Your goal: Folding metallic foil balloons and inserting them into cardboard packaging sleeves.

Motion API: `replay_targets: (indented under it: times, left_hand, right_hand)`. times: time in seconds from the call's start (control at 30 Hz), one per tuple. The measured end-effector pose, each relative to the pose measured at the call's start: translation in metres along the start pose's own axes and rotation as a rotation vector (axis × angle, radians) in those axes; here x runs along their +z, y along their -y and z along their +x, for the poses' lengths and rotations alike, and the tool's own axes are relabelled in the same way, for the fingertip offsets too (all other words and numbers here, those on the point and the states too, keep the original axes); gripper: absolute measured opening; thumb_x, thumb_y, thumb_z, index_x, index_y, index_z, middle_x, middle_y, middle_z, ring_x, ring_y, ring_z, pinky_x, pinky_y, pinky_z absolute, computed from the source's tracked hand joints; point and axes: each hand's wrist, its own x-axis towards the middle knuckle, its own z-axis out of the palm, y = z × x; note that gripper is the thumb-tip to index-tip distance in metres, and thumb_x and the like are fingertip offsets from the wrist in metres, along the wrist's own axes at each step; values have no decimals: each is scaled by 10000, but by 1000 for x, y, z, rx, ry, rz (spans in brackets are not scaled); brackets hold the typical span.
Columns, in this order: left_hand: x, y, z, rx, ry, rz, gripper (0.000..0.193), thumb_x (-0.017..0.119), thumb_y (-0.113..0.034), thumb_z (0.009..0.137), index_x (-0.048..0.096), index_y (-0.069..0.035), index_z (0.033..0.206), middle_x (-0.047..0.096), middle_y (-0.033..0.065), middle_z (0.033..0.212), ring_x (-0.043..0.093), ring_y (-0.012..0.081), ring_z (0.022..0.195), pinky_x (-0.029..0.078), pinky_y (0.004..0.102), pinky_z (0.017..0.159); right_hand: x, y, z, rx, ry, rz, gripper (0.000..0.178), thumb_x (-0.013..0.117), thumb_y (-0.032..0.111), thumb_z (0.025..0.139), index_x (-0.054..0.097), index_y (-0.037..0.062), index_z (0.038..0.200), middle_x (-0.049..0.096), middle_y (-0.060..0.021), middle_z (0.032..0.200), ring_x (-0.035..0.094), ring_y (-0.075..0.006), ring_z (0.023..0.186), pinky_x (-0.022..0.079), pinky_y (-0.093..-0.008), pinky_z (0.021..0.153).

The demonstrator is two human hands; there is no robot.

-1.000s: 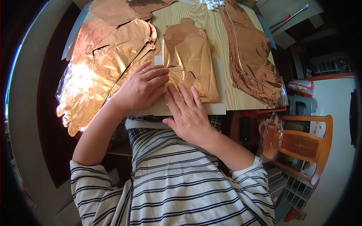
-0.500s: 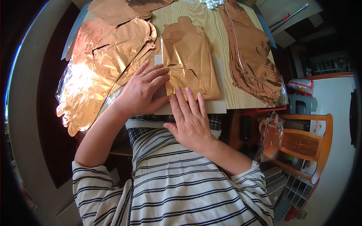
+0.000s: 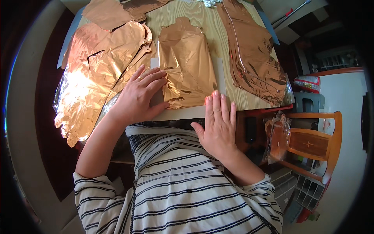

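Note:
A copper-gold foil balloon (image 3: 187, 62), folded flat into a long rectangle, lies in front of me with a rounded tab at its far end. Beneath it is a pale board (image 3: 187, 113), whose edges show at the sides and front. My left hand (image 3: 138, 95) rests along the foil's left edge, fingers stretched out and their tips on it. My right hand (image 3: 218, 124) lies flat with straight fingers at the near right corner of the foil. An orange-red patch shows at its fingertips; whether it is a reflection I cannot tell.
Flat copper foil balloons (image 3: 105, 58) pile up on the left and hang over the table edge. Another stack (image 3: 253, 54) covers the right side of the wood-grain table (image 3: 191, 9). White small pieces (image 3: 210, 3) sit at the far edge. A wooden chair (image 3: 311, 144) stands right.
My right hand has slid right along the near edge to the foil's corner. The raised crease near the front of the foil has flattened. My left hand stays at the left edge.

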Motion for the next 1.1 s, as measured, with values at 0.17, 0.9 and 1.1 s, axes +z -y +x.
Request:
replay_targets:
  times: [0.17,0.9,1.1]
  left_hand:
    - [0,0,1,8,-14,26,546,773,-295,782,612,-15,1222,595,148,1331,511,317,1324,316,545,1161]
    - [7,-11,2,-138,-19,-69,626,727,-316,834,523,-44,1360,543,153,1379,435,347,1382,264,534,1181]
    - [16,-8,-1,-97,-79,-22,545,693,-327,874,565,-41,1320,561,140,1353,448,336,1374,288,538,1164]
  right_hand:
    - [-11,13,12,-91,-63,93,857,614,478,899,327,-66,1495,305,-298,1549,272,-456,1446,151,-623,1178]
    - [6,25,10,-136,13,115,825,624,498,889,354,29,1512,300,-303,1542,263,-518,1422,177,-671,1144]
    - [-2,34,17,-159,-20,131,769,615,497,897,388,101,1515,333,-281,1525,321,-493,1392,201,-657,1138]
